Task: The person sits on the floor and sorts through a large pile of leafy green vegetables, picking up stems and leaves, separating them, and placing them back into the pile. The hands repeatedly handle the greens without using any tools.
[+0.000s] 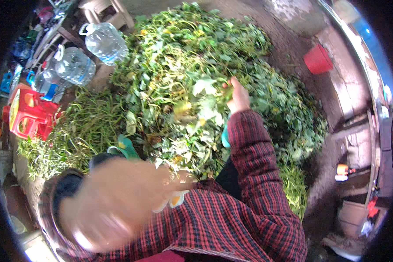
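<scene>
A big heap of leafy green vines (183, 59) spreads over the floor before me. My right hand (238, 96), at the end of a red-and-black checked sleeve, reaches over the heap with its fingers closed round some green stems, and pale leaves lie beside it. Large and blurred, my left hand (118, 193) is close to the camera at the lower left; its fingers point right, and whether it holds anything is not clear. A green slipper (127, 146) shows at the heap's near edge.
Large clear plastic bottles (106, 42) stand at the upper left, near a pale plastic stool (106, 9). A red plastic stool (32, 113) lies at the left beside narrow-leaved greens (91, 111). At the right, a red bucket (317, 59) is near the wall.
</scene>
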Demonstrator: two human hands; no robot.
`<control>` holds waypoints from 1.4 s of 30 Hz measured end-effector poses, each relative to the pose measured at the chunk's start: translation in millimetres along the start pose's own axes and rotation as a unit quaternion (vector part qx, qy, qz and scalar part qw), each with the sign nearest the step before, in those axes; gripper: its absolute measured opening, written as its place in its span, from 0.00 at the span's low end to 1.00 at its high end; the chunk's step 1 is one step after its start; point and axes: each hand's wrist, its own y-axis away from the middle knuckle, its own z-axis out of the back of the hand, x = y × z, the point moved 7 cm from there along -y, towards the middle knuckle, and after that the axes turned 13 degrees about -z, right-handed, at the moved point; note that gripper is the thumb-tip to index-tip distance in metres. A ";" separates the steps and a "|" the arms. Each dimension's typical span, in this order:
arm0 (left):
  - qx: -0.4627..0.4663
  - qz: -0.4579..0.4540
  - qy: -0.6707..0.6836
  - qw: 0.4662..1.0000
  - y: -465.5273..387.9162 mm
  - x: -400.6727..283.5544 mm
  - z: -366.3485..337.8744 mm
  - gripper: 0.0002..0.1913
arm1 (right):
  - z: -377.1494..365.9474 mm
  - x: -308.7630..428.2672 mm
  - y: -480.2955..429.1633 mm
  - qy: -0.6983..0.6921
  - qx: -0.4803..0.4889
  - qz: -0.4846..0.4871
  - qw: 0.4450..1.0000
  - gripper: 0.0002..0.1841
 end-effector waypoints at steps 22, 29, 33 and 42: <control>-0.128 -0.237 -0.084 0.959 -88.0 -108.2 -21.1 0.05 | 17.6 24.0 -11.7 -0.033 0.086 0.028 0.995 0.11; 0.195 0.055 0.079 0.976 -49.0 114.8 -122.8 0.09 | -20.5 71.9 83.1 0.314 -0.126 0.250 0.907 0.11; 0.086 0.282 0.348 0.890 -37.9 249.4 -163.4 0.12 | -1.2 84.3 67.1 0.236 -0.066 0.226 0.943 0.09; -0.403 0.506 0.652 0.396 -91.7 406.7 -323.4 0.22 | -19.7 73.7 68.7 0.333 -0.043 0.217 0.917 0.07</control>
